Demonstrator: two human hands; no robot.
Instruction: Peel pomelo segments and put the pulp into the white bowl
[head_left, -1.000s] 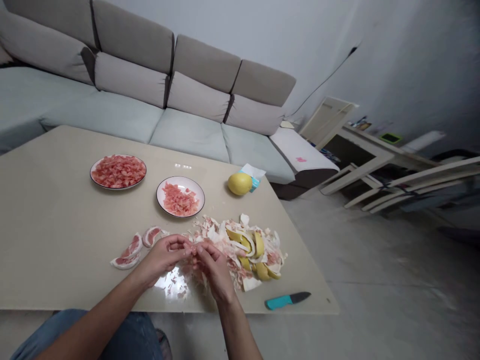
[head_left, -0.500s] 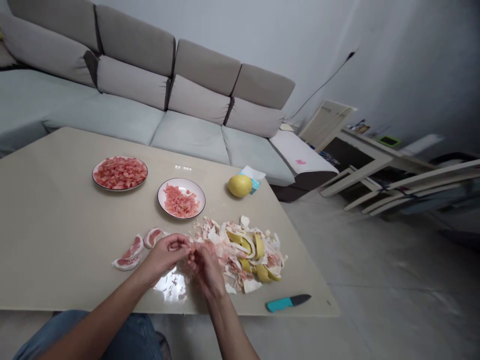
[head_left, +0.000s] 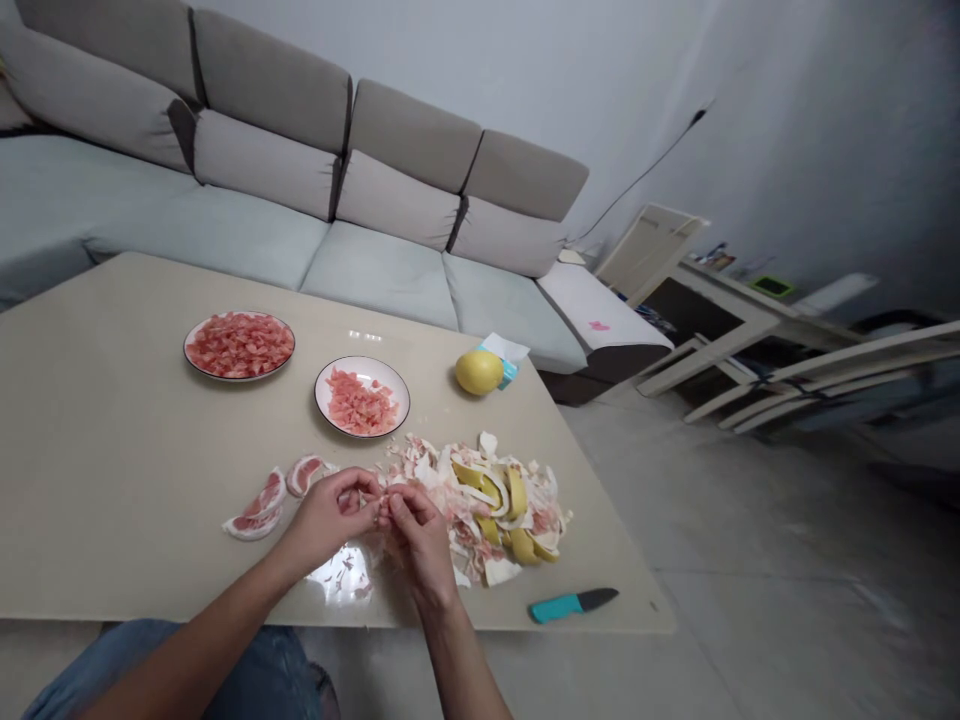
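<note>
My left hand [head_left: 334, 515] and my right hand [head_left: 418, 540] meet over the near part of the table, thumbs and fingertips pinched together. Between them is a small piece of pink pomelo flesh [head_left: 384, 504], mostly covered by the fingers. Left of my left hand lie several pomelo segments [head_left: 262, 505] with white membrane on their edges. Beside my right hand spreads a heap of yellow rind, white pith and membrane scraps [head_left: 487, 505]. Just beyond the hands stands a small white plate [head_left: 391, 380], partly covered with pink pomelo flesh [head_left: 360, 403].
A fuller plate [head_left: 240, 379] of pomelo flesh sits farther left on the table [head_left: 112, 430]. A whole yellow pomelo [head_left: 479, 372] rests by a tissue pack [head_left: 508, 358]. The turquoise-handled knife [head_left: 574, 605] lies near the front right edge. Behind stands a sofa [head_left: 390, 265].
My right hand has turned slightly and its fingers have come up closer to the left fingertips. Plates, segments and knife stay in place.
</note>
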